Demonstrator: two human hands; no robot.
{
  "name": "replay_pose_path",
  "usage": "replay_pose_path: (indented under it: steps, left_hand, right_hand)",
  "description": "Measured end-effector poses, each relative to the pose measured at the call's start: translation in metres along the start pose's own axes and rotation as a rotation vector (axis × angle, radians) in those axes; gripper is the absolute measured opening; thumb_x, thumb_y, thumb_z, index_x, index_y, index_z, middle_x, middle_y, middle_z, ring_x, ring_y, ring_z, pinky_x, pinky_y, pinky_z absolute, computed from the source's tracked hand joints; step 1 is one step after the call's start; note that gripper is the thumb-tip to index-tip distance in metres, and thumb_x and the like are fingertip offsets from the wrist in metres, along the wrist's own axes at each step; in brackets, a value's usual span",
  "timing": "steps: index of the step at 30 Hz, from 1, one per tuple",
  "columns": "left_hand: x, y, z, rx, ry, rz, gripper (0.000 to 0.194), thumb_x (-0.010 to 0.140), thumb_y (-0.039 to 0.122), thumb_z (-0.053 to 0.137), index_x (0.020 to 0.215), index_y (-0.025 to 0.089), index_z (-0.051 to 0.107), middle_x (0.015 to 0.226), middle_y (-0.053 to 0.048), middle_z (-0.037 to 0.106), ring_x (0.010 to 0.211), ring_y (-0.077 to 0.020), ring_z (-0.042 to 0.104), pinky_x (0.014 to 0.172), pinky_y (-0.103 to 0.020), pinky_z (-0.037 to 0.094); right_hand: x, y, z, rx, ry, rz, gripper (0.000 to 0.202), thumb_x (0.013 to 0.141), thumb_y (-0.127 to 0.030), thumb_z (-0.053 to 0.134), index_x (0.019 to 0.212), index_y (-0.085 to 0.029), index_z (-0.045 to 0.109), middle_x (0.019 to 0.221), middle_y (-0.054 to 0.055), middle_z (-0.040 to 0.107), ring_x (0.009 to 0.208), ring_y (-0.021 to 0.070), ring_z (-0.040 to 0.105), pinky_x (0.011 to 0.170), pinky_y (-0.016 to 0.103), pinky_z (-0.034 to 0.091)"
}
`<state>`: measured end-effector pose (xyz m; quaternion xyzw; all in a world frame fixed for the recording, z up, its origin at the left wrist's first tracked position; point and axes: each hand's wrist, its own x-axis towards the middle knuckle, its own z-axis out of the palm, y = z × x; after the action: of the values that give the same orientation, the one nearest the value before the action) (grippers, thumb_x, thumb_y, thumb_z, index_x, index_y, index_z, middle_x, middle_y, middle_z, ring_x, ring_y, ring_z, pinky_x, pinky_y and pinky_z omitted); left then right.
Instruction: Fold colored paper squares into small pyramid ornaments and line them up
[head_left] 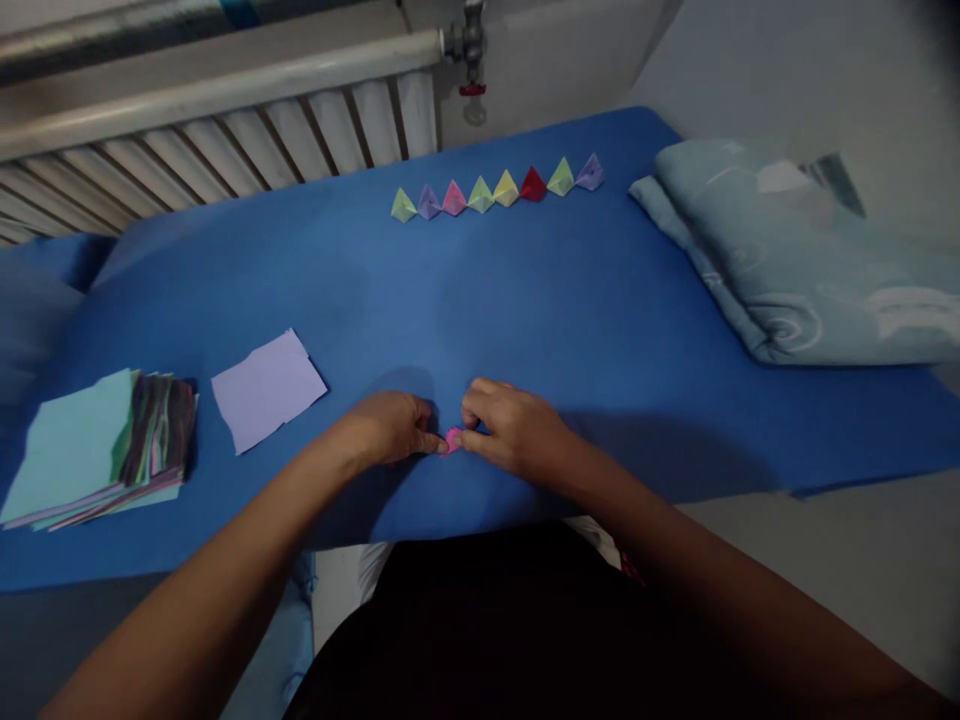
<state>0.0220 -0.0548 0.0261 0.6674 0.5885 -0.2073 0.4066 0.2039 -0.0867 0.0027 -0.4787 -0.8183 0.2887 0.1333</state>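
Note:
Between my two hands is a small piece of pink folded paper [452, 439], mostly covered by fingers. My left hand [394, 428] pinches its left side between thumb and finger. From the other side my right hand [510, 422] grips it, thumb against the paper and fingers curled. Both hands are low over the front part of the blue-covered surface [360, 290]. To the left of my left hand lies a purple paper sheet [270, 388] with uneven edges.
A stack of coloured paper [75, 435] sits at the far left. Along the back runs a row of several folded paper pieces [480, 195] in green, purple, pink, yellow and red. A folded blanket [810, 260] lies at right. Behind stands a white radiator [322, 120].

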Motion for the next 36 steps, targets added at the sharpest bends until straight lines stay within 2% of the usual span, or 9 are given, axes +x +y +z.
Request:
replay_pose_path:
  steps: [5, 11, 16, 20, 23, 30, 36]
  left_hand:
    - [-0.001, 0.001, -0.004, -0.101, -0.078, 0.014, 0.042, 0.063, 0.057, 0.068, 0.063, 0.021, 0.047, 0.047, 0.006, 0.050, 0.047, -0.0123, 0.051, 0.045, -0.021, 0.036]
    - [-0.002, 0.013, -0.007, -0.021, -0.094, -0.070, 0.039, 0.066, 0.056, 0.067, 0.067, 0.020, 0.052, 0.048, 0.004, 0.053, 0.046, -0.0136, 0.053, 0.047, -0.023, 0.040]
    - [-0.002, 0.013, -0.007, 0.003, -0.096, -0.072, 0.038, 0.066, 0.055, 0.067, 0.065, 0.021, 0.051, 0.047, 0.003, 0.053, 0.046, -0.0145, 0.053, 0.045, -0.023, 0.039]
    - [-0.003, 0.012, -0.005, 0.033, -0.040, -0.027, 0.037, 0.068, 0.055, 0.065, 0.063, 0.021, 0.050, 0.045, 0.005, 0.051, 0.045, -0.0129, 0.052, 0.045, -0.022, 0.033]
    - [-0.005, 0.011, -0.003, 0.088, 0.010, -0.001, 0.035, 0.071, 0.053, 0.063, 0.062, 0.022, 0.050, 0.045, 0.005, 0.051, 0.044, -0.0115, 0.049, 0.046, -0.023, 0.030]
    - [-0.006, -0.001, 0.007, 0.204, 0.161, 0.121, 0.038, 0.075, 0.060, 0.057, 0.068, 0.022, 0.058, 0.057, 0.002, 0.056, 0.053, -0.0149, 0.049, 0.050, -0.026, 0.028]
    - [-0.013, -0.006, 0.017, 0.209, 0.209, 0.096, 0.041, 0.081, 0.062, 0.048, 0.078, 0.023, 0.059, 0.061, 0.001, 0.057, 0.055, -0.0156, 0.052, 0.051, -0.026, 0.027]
  right_hand:
    - [0.001, -0.001, -0.002, -0.007, -0.036, 0.017, 0.016, 0.085, -0.030, 0.060, 0.076, -0.017, 0.057, 0.082, 0.001, 0.055, 0.075, 0.0137, 0.050, 0.065, 0.026, 0.032]
    - [0.002, 0.011, -0.004, 0.035, -0.068, -0.009, 0.011, 0.081, -0.027, 0.062, 0.076, -0.018, 0.057, 0.084, 0.000, 0.055, 0.071, 0.0119, 0.048, 0.061, 0.025, 0.032]
    - [0.001, 0.016, -0.008, 0.074, -0.054, -0.001, 0.008, 0.078, -0.021, 0.064, 0.075, -0.018, 0.057, 0.083, -0.001, 0.054, 0.070, 0.0113, 0.047, 0.060, 0.024, 0.031]
    - [0.004, 0.013, -0.012, 0.057, -0.107, 0.053, 0.008, 0.077, -0.022, 0.064, 0.075, -0.018, 0.057, 0.082, -0.001, 0.053, 0.065, 0.0100, 0.044, 0.057, 0.024, 0.029]
    - [0.005, 0.012, -0.013, 0.032, -0.129, 0.028, 0.009, 0.078, -0.023, 0.062, 0.073, -0.017, 0.057, 0.082, -0.001, 0.052, 0.064, 0.0099, 0.043, 0.056, 0.024, 0.028]
    - [0.005, 0.009, -0.011, 0.003, -0.110, 0.051, 0.015, 0.079, -0.031, 0.063, 0.073, -0.018, 0.057, 0.083, -0.001, 0.053, 0.061, 0.0096, 0.042, 0.054, 0.025, 0.028]
    - [0.005, 0.007, -0.007, -0.050, -0.096, 0.031, 0.016, 0.081, -0.033, 0.061, 0.076, -0.019, 0.058, 0.085, 0.000, 0.054, 0.069, 0.0119, 0.048, 0.057, 0.025, 0.031]
